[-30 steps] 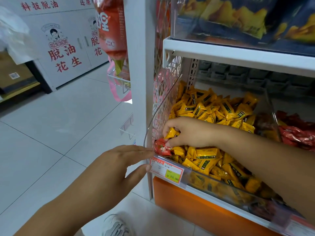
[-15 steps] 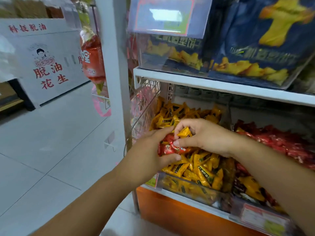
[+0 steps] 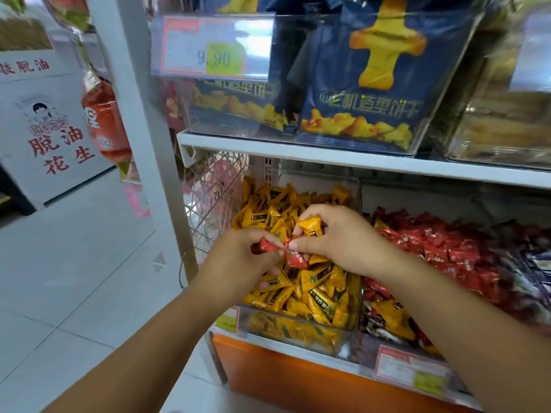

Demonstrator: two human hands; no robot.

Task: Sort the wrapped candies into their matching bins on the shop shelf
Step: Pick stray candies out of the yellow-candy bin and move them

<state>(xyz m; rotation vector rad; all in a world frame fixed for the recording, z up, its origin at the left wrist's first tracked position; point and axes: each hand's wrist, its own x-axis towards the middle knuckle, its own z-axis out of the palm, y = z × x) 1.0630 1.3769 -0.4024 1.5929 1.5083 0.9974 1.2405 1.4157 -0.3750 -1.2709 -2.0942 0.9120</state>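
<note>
Over the yellow bin: both hands meet above the heap of yellow candies (image 3: 301, 293), fingertips nearly touching.
Left hand (image 3: 238, 263): fingers curled, with the thumb and forefinger pinching a red candy (image 3: 266, 245); the back of the hand faces the camera.
Right hand (image 3: 340, 236): a narrow grip. Its upper fingers hold a yellow candy (image 3: 310, 225), and its thumb pinches a second red candy (image 3: 296, 259) that hangs just below.
Red wrappers: their twisted ends touch between the two hands. Whether they are joined cannot be told.
Yellow bin (image 3: 298, 335): clear plastic, on the lower shelf directly under the hands, and full of yellow wrappers. A small price label (image 3: 228, 320) sits at its front left corner.
Red bin (image 3: 368, 344): clear plastic, just right of the yellow bin, sharing a wall with it. It is piled with red candies (image 3: 447, 251).
Stray yellow candies (image 3: 390, 317): lying in the red bin near its front, on top of the red ones.
Red bin's label (image 3: 411, 371): clipped to the front edge, its print blurred.
Far right: dark-wrapped candies (image 3: 533, 272), too blurred to describe further.
Upper shelf (image 3: 328, 152): white, carrying clear boxes of blue snack bags (image 3: 357, 84) and a price tag (image 3: 214, 46) that reads 9.90.
Left of the bins: a wire basket (image 3: 214, 198) beside a white post (image 3: 134, 114).
Below: an orange panel (image 3: 283, 380) under the lower shelf, and a pale tiled floor (image 3: 74, 263).
Background left: a white cabinet (image 3: 44, 129) with red characters on it.
</note>
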